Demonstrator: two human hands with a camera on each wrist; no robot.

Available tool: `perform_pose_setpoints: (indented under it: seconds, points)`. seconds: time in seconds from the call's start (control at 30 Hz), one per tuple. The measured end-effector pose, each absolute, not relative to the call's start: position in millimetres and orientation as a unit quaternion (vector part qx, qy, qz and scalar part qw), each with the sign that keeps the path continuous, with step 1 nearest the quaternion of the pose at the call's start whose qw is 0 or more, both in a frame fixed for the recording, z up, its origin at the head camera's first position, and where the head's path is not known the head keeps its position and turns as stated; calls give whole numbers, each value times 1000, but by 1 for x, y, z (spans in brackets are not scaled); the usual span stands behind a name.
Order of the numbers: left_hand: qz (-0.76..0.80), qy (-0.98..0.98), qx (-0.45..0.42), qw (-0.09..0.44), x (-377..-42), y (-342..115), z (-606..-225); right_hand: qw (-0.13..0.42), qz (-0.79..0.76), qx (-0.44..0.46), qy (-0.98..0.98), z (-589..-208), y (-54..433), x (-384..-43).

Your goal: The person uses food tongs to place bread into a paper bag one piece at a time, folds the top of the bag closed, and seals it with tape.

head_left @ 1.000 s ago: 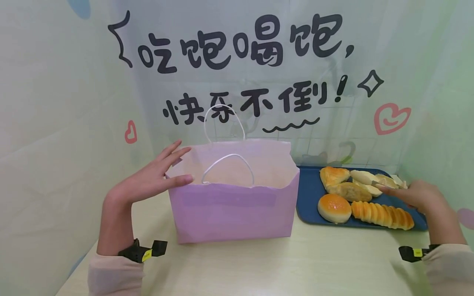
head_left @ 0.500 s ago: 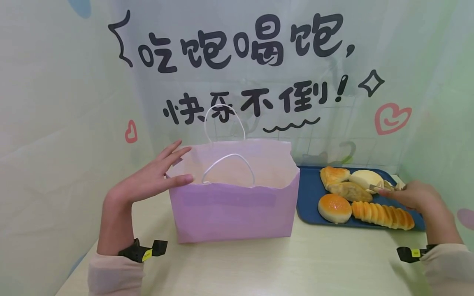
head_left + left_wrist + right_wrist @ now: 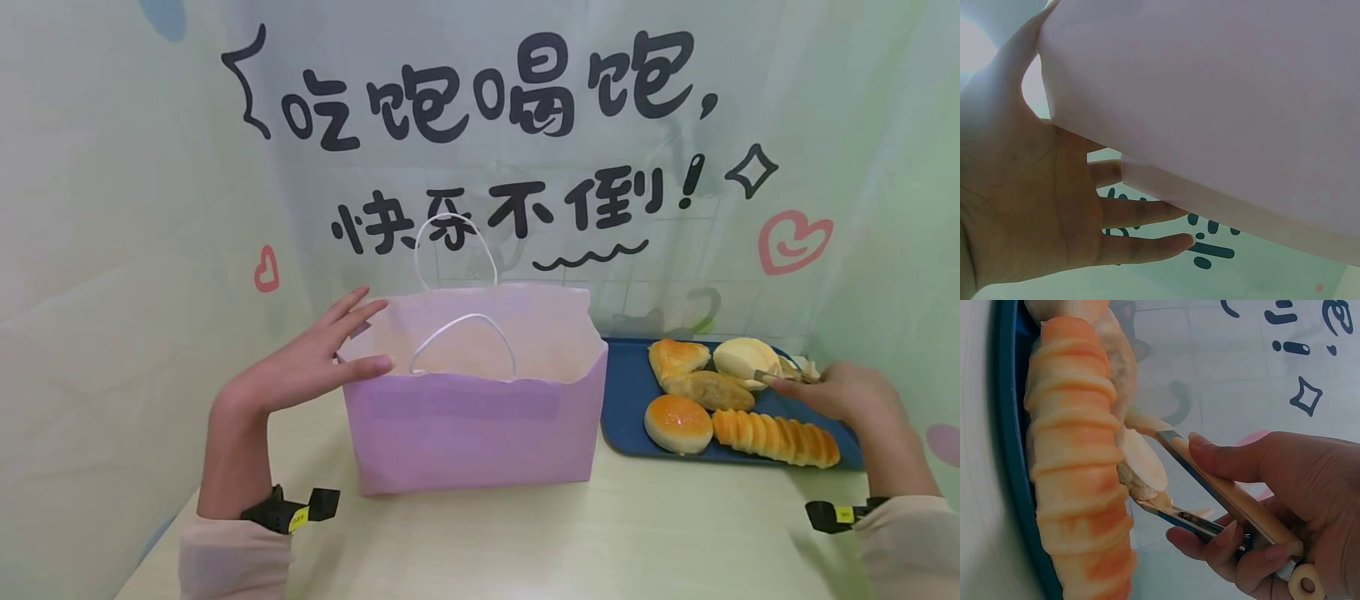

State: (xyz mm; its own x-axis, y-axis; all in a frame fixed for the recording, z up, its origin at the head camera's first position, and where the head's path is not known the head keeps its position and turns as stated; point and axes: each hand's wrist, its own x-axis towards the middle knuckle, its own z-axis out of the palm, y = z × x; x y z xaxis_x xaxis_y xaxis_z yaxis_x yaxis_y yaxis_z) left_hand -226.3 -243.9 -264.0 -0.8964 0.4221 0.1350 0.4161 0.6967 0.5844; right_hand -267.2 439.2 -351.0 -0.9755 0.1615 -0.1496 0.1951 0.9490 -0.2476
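Observation:
My left hand (image 3: 300, 358) touches the left side of a pink paper bag (image 3: 480, 433), its thumb at the front rim and its straight fingers by the back rim. The bag stands upright with its top open and two white handles up. In the left wrist view, the palm (image 3: 1029, 200) lies beside the bag's wall (image 3: 1222, 112). My right hand (image 3: 862, 396) grips food tongs (image 3: 1222, 487) over the blue tray (image 3: 622, 425). Between the tongs' ends is a pale bun (image 3: 746, 358), partly hidden in the right wrist view behind a ridged bread roll (image 3: 1079, 462).
On the tray also lie a glazed round bun (image 3: 678, 423), a golden triangular pastry (image 3: 677, 358) and a brownish oval bread (image 3: 712, 389). A printed curtain (image 3: 480, 50) hangs behind the light table (image 3: 480, 542).
The pale bun has tipped up, showing a rounder face, and shifted slightly with the tongs. My right hand has moved a little; the left hand and bag stay in place.

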Motion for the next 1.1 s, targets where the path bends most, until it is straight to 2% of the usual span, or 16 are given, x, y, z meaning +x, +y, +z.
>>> perform_pose_setpoints:
  seconds: [0.67,0.83,1.1]
  points:
    - [319,921,225,9,-227,-245,-263,-39,-152,30,987,-312,405,-248]
    - [320,920,225,8,-227,-245,-263,-83,-144,13,986,-297,386,-238]
    - [319,920,226,-1,-228,-244,-263,-122,-160,10,979,-276,349,-215]
